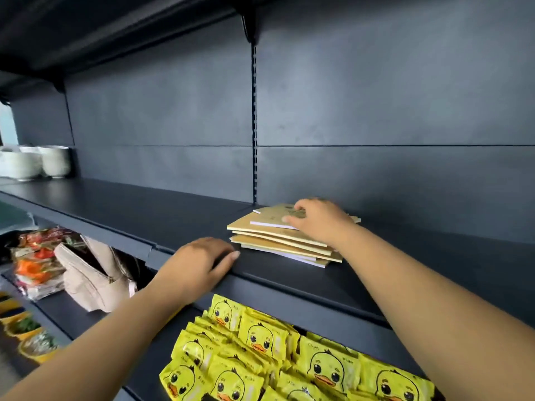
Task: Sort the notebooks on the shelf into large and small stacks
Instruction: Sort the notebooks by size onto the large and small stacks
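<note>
Far left, white bowls (34,162) sit at the back of the dark shelf (150,215); on the level below lie orange snack packets (34,261), a beige pouch (89,273) and, further right, yellow duck-print packets (260,351). Left hand (199,264) rests palm-down on the shelf's front edge, fingers straight, grasping nothing, just beside the pile. 1 uneven stack of tan notebooks (278,241) lies flat on the shelf right of the centre upright, and the right hand (318,221) lies on top with fingers curled onto the topmost small notebook (272,217); a firm grip cannot be confirmed.
</note>
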Motion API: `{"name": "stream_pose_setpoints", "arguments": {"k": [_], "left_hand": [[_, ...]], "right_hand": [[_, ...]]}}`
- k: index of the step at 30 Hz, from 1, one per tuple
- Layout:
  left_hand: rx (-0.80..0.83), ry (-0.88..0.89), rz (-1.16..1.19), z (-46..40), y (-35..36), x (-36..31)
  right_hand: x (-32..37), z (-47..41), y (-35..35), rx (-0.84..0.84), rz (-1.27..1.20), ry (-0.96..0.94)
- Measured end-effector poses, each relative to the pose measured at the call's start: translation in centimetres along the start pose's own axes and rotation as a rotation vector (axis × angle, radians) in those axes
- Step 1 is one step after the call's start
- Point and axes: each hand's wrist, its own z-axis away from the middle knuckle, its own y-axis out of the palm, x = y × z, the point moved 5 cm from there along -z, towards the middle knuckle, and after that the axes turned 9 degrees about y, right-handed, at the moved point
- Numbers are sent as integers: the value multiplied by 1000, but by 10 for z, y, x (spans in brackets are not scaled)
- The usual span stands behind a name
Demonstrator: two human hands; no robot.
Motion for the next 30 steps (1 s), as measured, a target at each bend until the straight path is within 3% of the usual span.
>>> {"name": "stream_pose_setpoints", "arguments": {"k": [3,6,9,16,19,24,30], "left_hand": [[3,0,50,2,11,16],[-92,38,77,6,15,22],[-213,93,76,11,16,24],[-103,77,301,10,14,28],[-134,35,499,19,8,26],[-113,184,680,65,-2,20],[315,-423,1527,84,26,22]], "right_hand": [[-10,-10,26,141,53,18],[-15,-15,33,162,110,19],[-9,-7,30,122,162,0],[23,49,13,-107,432,-149],[36,71,12,-175,364,-151],[64,115,31,-185,203,-233],[88,163,54,-342,312,-513]]}}
